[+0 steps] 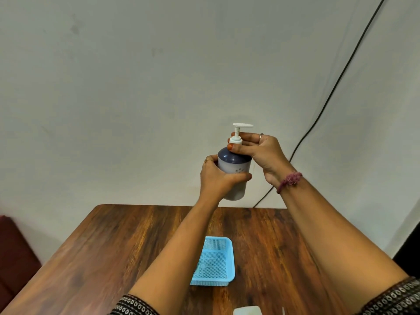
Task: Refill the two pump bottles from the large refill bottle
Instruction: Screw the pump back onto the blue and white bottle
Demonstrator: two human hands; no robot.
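While I've got only the head view to go on, it shows the pump bottle (pixel 235 176) lifted clear above the bench (pixel 113 246), upright, in front of the wall. My left hand (pixel 216 178) is wrapped closed around the pale lower body, thumb across the front; my right hand (pixel 256 151) is curled closed on the white collar under the pump head (pixel 242 126), fingertips on the dark blue shoulder. Judging by that grip, I'm at the unscrew step. Handling guess: rigid plastic, smooth and likely slick if any soap is on it, so body grip should stay low and firm while the collar hand does the twisting. Weight looks modest, probably near empty, but I can't see the fill level. The pump stem is thin; I wouldn't lever on the nozzle. Labels: only a small floral print on the front of the body, no readable writing or brand. A blue mesh basket (pixel 216 262) sits on the bench below, just beside my left forearm. A white object (pixel 246 310) is cut off at the bottom edge; can't tell whether it's the refill bottle.
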